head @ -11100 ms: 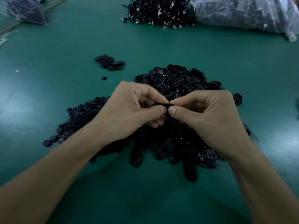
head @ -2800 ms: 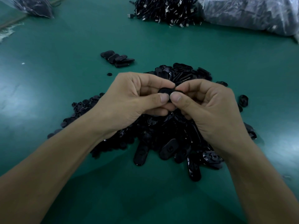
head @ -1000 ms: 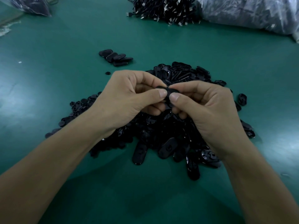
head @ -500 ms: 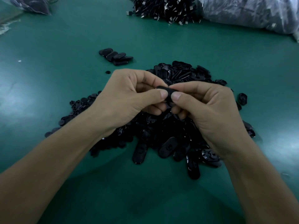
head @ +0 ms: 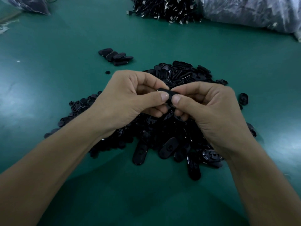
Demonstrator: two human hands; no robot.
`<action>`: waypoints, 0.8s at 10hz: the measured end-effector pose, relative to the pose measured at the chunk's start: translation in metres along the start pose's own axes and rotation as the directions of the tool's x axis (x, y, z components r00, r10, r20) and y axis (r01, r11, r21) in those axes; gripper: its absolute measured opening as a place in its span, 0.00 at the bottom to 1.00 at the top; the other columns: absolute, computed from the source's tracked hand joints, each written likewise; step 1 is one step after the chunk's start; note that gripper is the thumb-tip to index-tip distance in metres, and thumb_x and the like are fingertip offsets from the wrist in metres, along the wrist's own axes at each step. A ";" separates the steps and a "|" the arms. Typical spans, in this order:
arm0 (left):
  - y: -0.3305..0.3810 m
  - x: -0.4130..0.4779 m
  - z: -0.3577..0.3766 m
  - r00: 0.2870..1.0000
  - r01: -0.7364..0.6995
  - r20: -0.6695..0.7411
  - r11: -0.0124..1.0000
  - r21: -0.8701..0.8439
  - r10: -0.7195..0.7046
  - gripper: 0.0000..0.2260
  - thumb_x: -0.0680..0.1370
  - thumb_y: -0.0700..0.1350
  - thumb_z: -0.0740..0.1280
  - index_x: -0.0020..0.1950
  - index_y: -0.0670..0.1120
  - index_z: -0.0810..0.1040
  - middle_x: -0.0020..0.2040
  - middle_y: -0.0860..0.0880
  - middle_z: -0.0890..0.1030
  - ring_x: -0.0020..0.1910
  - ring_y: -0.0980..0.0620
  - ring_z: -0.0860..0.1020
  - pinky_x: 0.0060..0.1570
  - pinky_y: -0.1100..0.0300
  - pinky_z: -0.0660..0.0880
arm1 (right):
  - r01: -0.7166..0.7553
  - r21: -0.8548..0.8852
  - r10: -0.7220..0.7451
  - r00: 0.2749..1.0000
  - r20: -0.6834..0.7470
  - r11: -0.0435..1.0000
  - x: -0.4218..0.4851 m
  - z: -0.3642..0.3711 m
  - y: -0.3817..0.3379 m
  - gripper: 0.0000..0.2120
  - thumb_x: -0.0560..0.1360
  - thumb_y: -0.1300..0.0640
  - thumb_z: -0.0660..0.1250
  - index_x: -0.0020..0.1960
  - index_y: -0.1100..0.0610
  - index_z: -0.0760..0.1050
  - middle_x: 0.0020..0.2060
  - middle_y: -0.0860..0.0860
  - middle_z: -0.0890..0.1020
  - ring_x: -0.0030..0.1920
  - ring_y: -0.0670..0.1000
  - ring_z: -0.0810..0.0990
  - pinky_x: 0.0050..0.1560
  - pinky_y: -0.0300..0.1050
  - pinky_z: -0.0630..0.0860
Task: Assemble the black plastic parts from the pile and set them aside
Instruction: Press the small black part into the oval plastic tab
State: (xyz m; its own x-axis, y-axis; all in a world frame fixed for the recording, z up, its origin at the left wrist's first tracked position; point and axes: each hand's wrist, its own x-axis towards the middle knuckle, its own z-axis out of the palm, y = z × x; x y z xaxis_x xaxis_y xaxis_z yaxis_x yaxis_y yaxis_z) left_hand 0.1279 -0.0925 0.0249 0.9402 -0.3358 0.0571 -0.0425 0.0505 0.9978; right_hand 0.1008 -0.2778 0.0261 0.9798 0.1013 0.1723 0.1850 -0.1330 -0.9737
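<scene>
A pile of black plastic parts [head: 171,137] lies on the green table, oval covers toward the front and right, small round pieces [head: 78,110] spilling to the left. Above the pile, my left hand [head: 130,101] and my right hand [head: 210,111] meet and together pinch one small black oval part [head: 169,93] between thumbs and curled fingers. Most of that part is hidden by my fingertips. A small group of black oval pieces [head: 116,56] lies apart behind the pile, to the left.
A heap of black cables with metal plugs [head: 164,8] sits at the back. A clear plastic bag [head: 249,12] lies at the back right, another bag [head: 29,4] at the back left. One round piece [head: 107,72] and an oval [head: 243,99] lie loose.
Both hands stay together over the pile, still pinching the same black part. The thumbs have shifted slightly on it; nothing else on the table has moved.
</scene>
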 end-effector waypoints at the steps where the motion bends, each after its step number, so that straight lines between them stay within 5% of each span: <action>1: -0.001 0.000 0.000 1.000 0.003 -0.005 1.000 0.010 -0.003 0.08 0.67 0.43 0.75 0.44 0.43 0.83 0.36 0.42 0.85 0.33 0.51 0.84 0.35 0.63 0.81 | -0.001 -0.013 0.001 1.000 0.012 1.000 0.001 -0.001 0.001 0.07 0.75 0.64 0.74 0.44 0.52 0.84 0.33 0.50 0.85 0.32 0.44 0.82 0.34 0.34 0.76; 8: 0.001 0.000 0.001 1.000 0.027 -0.007 1.000 0.004 -0.027 0.08 0.67 0.43 0.74 0.44 0.43 0.83 0.36 0.43 0.85 0.32 0.52 0.84 0.34 0.65 0.80 | -0.002 -0.021 0.003 0.999 0.039 1.000 0.001 -0.001 -0.001 0.08 0.75 0.65 0.73 0.45 0.53 0.83 0.32 0.50 0.85 0.32 0.44 0.83 0.34 0.34 0.77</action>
State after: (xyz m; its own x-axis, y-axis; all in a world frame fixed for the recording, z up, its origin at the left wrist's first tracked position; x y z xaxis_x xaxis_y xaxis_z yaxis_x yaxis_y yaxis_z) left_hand 0.1275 -0.0929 0.0256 0.9432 -0.3309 0.0303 -0.0189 0.0376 0.9991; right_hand 0.1018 -0.2785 0.0275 0.9766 0.1391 0.1639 0.1849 -0.1541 -0.9706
